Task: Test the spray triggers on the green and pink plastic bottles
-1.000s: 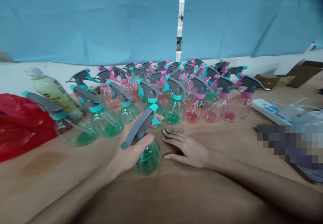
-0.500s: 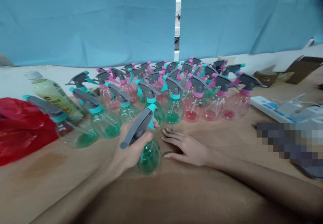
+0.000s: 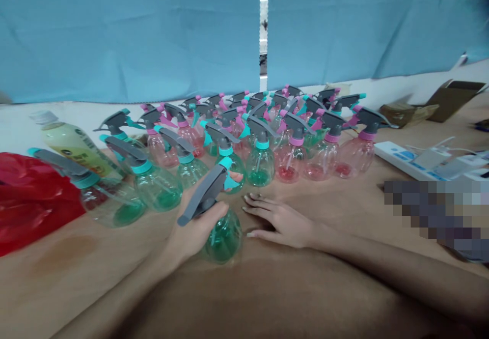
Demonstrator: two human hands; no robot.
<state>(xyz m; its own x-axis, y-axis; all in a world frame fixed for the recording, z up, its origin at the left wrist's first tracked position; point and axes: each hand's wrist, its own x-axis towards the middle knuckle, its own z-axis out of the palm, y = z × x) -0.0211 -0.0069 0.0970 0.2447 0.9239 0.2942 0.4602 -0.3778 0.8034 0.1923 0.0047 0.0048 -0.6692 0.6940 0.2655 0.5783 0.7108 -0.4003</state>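
My left hand [image 3: 198, 227] is wrapped round the neck of a green spray bottle [image 3: 224, 239] with a grey and turquoise trigger head. This bottle stands upright on the table near its front, its nozzle pointing away to the right. My right hand [image 3: 280, 222] lies flat on the tabletop just right of the bottle, fingers slightly spread, holding nothing. Behind both hands stand several more spray bottles: green ones [image 3: 260, 168] with turquoise collars and pink ones [image 3: 288, 166] with pink collars. Coloured patches show at their bottoms.
On the left are a red plastic bag [image 3: 34, 201] and a drink bottle with a white cap [image 3: 72, 140]. A white power strip [image 3: 405, 161] with plugs lies on the right. Behind it are a cardboard box [image 3: 454, 100] and a brown packet [image 3: 408, 115]. A blue curtain [image 3: 153, 33] hangs behind.
The whole view has shifted slightly. My left hand still grips the same spray bottle, and my right hand stays flat on the table.
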